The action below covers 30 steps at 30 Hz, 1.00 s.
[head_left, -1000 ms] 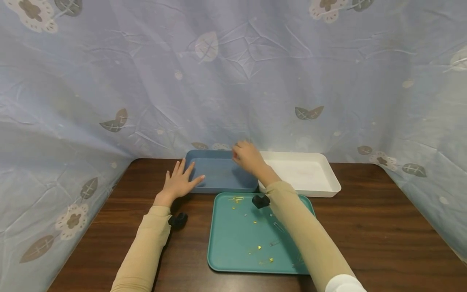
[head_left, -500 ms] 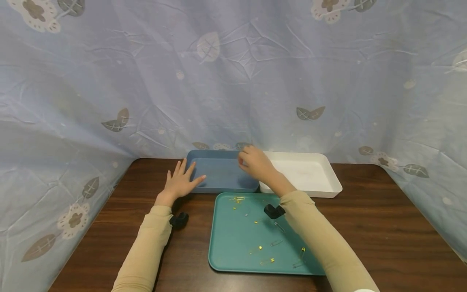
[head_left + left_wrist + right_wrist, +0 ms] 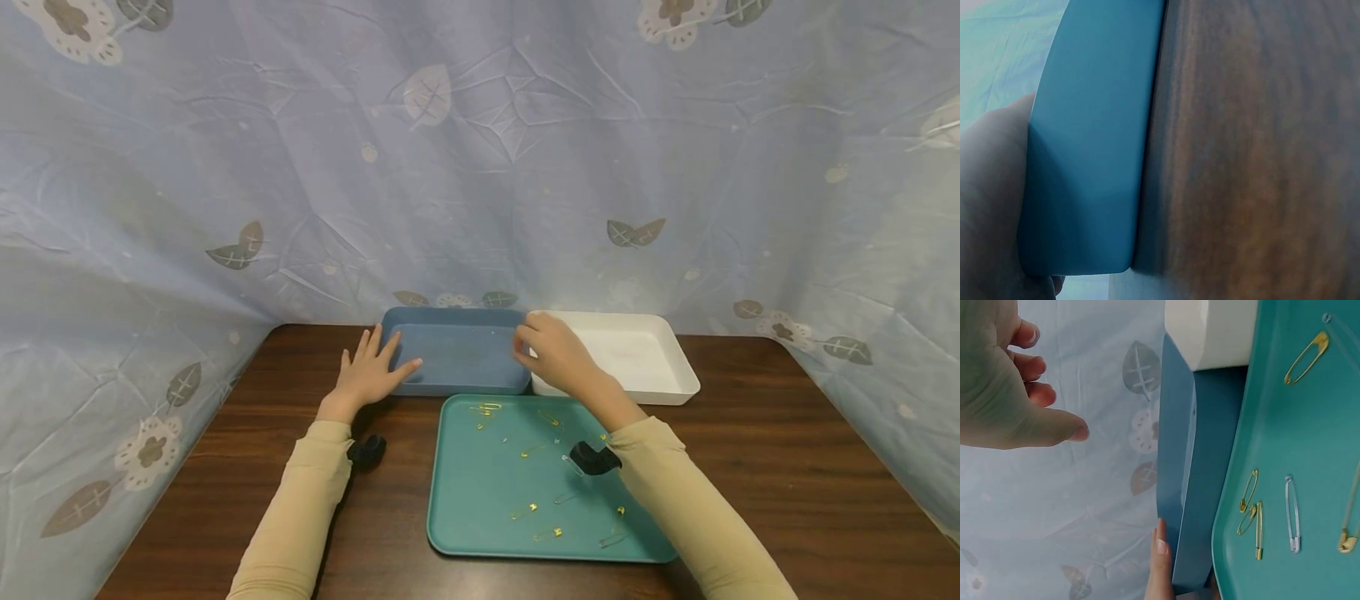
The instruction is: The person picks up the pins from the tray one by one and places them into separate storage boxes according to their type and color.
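My left hand [image 3: 365, 379] rests with fingers spread on the left end of a shallow blue tray [image 3: 453, 389]. My right hand [image 3: 555, 354] hovers above where the blue tray meets a white tray [image 3: 630, 362]. In the right wrist view its thumb [image 3: 1054, 427] stands apart from the loosely bent fingers, and I see nothing held. Several gold safety pins [image 3: 1320, 341] and silver safety pins [image 3: 1295, 544] lie scattered on a green tray [image 3: 472, 492] in front. The right forearm hides part of that tray's right side.
A dark wooden table [image 3: 787, 467] carries all three trays. The blue and white trays stand side by side behind the green one. Behind them hangs a pale blue patterned curtain [image 3: 337, 167].
My right hand has moved right and nearer to me, from above the blue tray to its right end. My left hand has stayed in place.
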Each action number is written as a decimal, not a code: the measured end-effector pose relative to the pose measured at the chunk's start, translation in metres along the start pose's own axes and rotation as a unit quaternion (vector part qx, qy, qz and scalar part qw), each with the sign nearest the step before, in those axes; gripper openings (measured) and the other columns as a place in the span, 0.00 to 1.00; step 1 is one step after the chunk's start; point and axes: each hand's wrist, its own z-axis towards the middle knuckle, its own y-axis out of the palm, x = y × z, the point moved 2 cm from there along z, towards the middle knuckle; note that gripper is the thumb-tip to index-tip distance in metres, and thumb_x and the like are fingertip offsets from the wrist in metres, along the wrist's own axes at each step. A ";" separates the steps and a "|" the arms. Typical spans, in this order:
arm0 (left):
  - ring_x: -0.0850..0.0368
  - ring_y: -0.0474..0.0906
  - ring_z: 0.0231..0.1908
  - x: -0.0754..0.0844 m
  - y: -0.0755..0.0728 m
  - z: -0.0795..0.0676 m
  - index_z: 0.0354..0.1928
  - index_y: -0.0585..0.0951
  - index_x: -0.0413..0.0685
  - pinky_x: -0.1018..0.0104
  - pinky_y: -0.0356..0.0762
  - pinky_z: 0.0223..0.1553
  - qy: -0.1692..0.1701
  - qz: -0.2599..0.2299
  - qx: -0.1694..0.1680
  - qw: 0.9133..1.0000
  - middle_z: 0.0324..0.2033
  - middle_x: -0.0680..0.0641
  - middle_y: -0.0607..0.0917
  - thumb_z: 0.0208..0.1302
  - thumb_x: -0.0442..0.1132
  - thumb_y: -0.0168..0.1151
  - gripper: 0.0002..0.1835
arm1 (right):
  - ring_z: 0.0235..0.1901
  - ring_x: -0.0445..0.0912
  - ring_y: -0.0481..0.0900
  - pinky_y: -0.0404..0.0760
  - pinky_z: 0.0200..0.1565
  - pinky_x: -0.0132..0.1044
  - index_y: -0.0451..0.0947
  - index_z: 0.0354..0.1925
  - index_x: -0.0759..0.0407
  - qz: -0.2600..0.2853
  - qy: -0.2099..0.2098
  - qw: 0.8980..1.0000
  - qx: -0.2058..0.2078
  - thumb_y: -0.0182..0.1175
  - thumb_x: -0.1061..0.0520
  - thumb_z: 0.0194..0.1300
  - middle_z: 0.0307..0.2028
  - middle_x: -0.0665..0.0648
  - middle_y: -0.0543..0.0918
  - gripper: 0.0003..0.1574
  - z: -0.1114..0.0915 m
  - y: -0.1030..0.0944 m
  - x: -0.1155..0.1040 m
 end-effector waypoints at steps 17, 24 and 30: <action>0.35 0.33 0.76 -0.002 0.002 0.002 0.78 0.48 0.54 0.25 0.34 0.67 0.007 0.003 0.009 1.000 0.77 0.37 0.39 0.64 0.75 0.40 0.49 | 0.33 0.46 0.70 0.72 0.37 0.39 0.79 0.31 0.56 0.074 0.132 0.987 -0.052 0.71 0.58 0.56 0.29 0.54 0.76 0.09 -0.065 -0.004 0.010; 0.35 0.32 0.76 -0.002 0.002 0.001 0.78 0.48 0.55 0.26 0.34 0.68 0.004 0.006 0.007 1.000 0.77 0.38 0.38 0.64 0.76 0.39 0.49 | 0.33 0.43 0.69 0.71 0.36 0.37 0.80 0.32 0.54 0.099 0.161 0.978 -0.083 0.70 0.57 0.58 0.29 0.51 0.76 0.06 -0.082 -0.003 0.010; 0.35 0.33 0.76 -0.002 0.002 0.001 0.78 0.48 0.55 0.25 0.34 0.68 0.004 0.004 0.007 1.000 0.77 0.38 0.39 0.64 0.75 0.40 0.48 | 0.33 0.42 0.70 0.72 0.36 0.38 0.81 0.34 0.55 0.098 0.158 0.974 -0.130 0.71 0.58 0.56 0.30 0.50 0.76 0.08 -0.093 0.000 0.009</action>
